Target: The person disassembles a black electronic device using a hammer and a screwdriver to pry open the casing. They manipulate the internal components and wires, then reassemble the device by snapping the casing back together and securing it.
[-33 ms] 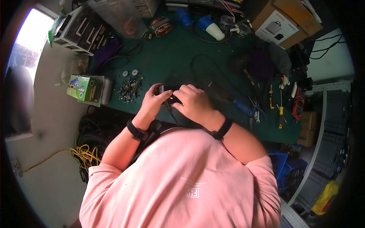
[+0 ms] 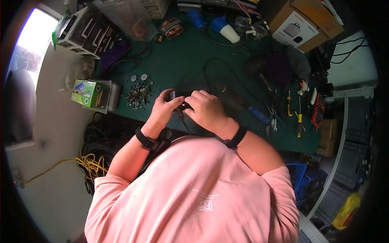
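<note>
My left hand (image 2: 161,110) is closed around the left side of a small dark object (image 2: 173,95) at the table's front edge. A light, shiny patch shows on it near my left fingers. My right hand (image 2: 207,110) has its fingers curled over the other side, thumb pressed toward the left one. Between the hands a dark cord (image 2: 181,116) hangs toward my body. My fingers cover most of the object, so its kind cannot be made out. Nearest on the left lies a heap of loose screws (image 2: 138,96), with two grey discs (image 2: 139,77) behind it.
Right on the green table (image 2: 178,60) lie a blue-handled tool (image 2: 258,115), pliers (image 2: 274,115), a yellow screwdriver (image 2: 299,123) and red leads (image 2: 318,111). A green box (image 2: 87,95) stands left. Farther back are a copper-wound coil (image 2: 172,28), blue plugs (image 2: 222,26) and a cardboard box (image 2: 298,26).
</note>
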`<state>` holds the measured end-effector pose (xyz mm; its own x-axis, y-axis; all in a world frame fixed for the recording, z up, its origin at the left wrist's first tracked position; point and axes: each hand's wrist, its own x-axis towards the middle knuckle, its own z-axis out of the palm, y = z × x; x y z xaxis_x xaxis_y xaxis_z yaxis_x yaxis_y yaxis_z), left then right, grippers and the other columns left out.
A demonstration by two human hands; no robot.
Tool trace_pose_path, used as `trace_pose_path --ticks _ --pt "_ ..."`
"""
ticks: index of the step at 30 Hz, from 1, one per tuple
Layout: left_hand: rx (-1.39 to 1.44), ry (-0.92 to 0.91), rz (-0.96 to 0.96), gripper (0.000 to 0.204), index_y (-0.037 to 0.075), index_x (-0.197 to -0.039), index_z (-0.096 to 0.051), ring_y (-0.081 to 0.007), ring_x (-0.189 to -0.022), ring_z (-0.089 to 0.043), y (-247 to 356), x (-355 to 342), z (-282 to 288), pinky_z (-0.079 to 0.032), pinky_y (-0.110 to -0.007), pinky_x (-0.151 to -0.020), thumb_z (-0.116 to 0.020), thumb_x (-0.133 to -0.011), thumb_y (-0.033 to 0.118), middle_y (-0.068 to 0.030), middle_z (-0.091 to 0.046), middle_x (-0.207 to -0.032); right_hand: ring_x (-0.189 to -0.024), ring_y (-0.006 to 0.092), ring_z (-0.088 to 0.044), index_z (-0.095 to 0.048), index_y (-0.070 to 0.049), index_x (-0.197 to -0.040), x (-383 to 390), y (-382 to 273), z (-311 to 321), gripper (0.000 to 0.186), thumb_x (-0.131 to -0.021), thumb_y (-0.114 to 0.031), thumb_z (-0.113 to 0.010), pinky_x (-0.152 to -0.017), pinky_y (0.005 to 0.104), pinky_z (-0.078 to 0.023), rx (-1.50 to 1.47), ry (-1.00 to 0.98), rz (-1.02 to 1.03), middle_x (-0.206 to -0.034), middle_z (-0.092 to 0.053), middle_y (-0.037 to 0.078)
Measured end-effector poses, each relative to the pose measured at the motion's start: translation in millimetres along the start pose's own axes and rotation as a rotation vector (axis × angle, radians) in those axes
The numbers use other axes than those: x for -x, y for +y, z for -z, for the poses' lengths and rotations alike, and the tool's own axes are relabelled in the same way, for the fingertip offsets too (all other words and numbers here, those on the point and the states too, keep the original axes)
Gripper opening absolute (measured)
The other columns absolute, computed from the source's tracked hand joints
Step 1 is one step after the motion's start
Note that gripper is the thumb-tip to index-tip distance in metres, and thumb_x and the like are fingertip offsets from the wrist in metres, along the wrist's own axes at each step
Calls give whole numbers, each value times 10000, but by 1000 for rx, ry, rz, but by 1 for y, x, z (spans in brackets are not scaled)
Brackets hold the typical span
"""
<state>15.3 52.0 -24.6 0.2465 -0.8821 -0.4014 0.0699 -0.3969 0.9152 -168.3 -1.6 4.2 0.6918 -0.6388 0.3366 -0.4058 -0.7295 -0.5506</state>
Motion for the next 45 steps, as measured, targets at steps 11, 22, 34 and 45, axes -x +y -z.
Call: trace_pose_path --ticks 11,22,34,45 --pt "-187 32 -60 664 -79 -1330 -529 -190 -1004 -615 -2 0 -1 -506 -300 -870 -762 -845 310 -131 -652 -1120 -738 288 -610 -620 -63 -800 1 3 -7 97 -790 -76 -715 -625 400 -508 -54 142 140 -773 -573 81" --pt "44 -91 74 623 -25 -1372 -507 -176 -1057 -570 5 -5 11 -462 -283 -896 -741 -899 305 -96 -619 -1169 -777 295 -632 -618 -82 -813 14 16 14 114 -825 -132 -721 -671 403 -523 -212 126 61 -808 -605 80" --pt "188 -88 187 547 -37 -1360 -521 -185 -1100 -574 -17 -5 31 -472 -306 -928 -685 -957 294 -114 -624 -1208 -759 292 -635 -642 -74 -797 1 2 -6 122 -774 -117 -753 -664 401 -522 -225 14 61 -786 -623 72" --pt "-125 -88 63 667 -65 -1420 -442 -216 -1075 -611 -22 -4 31 -494 -306 -923 -697 -946 329 -199 -626 -1205 -859 340 -641 -666 -64 -880 5 35 2 165 -754 -67 -772 -738 413 -530 -172 89 -196 -908 -647 123"
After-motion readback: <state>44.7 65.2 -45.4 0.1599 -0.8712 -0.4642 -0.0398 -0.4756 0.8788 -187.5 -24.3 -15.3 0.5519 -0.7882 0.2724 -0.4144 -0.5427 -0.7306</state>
